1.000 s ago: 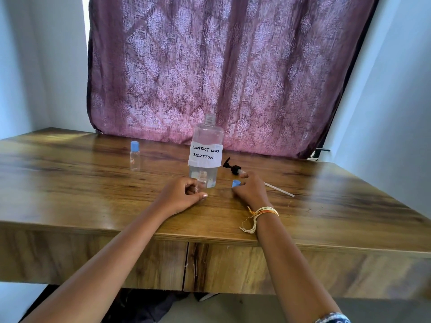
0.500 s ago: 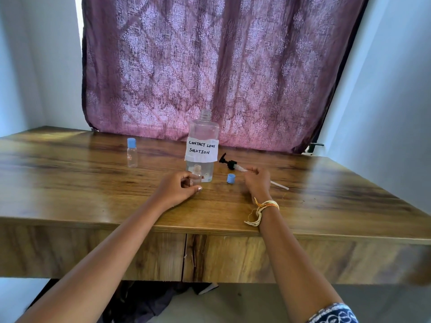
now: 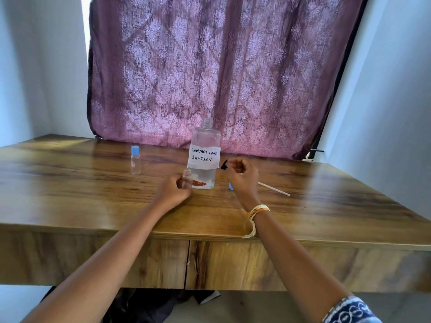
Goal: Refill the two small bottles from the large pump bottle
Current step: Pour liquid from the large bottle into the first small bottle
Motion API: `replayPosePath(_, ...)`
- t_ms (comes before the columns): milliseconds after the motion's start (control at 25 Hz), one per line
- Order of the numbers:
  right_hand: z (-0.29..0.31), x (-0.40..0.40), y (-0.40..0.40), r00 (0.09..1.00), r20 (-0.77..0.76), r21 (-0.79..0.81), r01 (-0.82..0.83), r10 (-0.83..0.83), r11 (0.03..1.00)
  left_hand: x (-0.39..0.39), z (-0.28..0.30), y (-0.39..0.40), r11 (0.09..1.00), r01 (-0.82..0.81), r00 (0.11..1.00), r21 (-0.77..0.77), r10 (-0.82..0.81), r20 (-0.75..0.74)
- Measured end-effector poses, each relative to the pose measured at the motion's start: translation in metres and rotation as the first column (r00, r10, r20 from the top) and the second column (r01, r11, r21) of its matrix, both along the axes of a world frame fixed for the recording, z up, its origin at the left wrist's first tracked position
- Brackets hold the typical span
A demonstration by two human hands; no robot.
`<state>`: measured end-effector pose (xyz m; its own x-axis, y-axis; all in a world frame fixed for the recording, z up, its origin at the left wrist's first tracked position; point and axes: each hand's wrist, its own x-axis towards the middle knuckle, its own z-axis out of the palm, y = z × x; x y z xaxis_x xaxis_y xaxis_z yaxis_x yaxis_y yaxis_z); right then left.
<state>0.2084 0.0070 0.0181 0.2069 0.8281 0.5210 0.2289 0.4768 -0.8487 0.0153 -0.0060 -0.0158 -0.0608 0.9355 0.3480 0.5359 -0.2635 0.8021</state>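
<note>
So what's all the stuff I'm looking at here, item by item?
large bottle: 1, clear with a white handwritten label, uncapped, mid-table.
open small bottle: 1, clear, no cap, in front of the large bottle, held.
capped small bottle: 1, clear with blue cap, standing apart to the left.
loose cap: 1, blue, on the table, partly hidden by the right hand.
pump head: 1, black, with a white tube trailing right.
table: 1, brown wood.
curtain: 1, purple patterned, behind the table.
wrist threads: yellow, right wrist.
left hand: grip on the open small bottle.
right hand: grip on the pump head.
</note>
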Motion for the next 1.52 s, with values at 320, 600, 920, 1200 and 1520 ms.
replayPosePath(320, 0.035, -0.035, 0.046, 0.952, 0.143, -0.162, -0.247, 0.270, 0.955, -0.033, 0.015, 0.014, 0.999, -0.027, 0.997, -0.032, 0.024, -0.080)
replayPosePath(600, -0.027, -0.035, 0.061, 0.911, 0.344, -0.169, -0.177, 0.226, 0.970, -0.045, 0.004, 0.024, 1.000, -0.010, 1.000, -0.004, 0.010, -0.016)
replayPosePath(920, -0.018, -0.025, 0.053, 0.889, 0.355, -0.159, -0.247, 0.288, 0.956, -0.050, 0.002, 0.024, 1.000, 0.006, 1.000, -0.013, -0.006, -0.026)
replayPosePath(1200, 0.044, -0.025, 0.056, 0.960, 0.010, -0.102, -0.277, 0.279, 0.955, -0.051, 0.002, 0.024, 1.000, 0.007, 0.997, -0.008, -0.007, -0.072)
replayPosePath(1520, 0.054, -0.038, 0.065, 0.950, 0.160, -0.028, -0.268, 0.269, 0.963, -0.053, 0.001, 0.026, 1.000, 0.011, 0.999, 0.008, -0.011, -0.048)
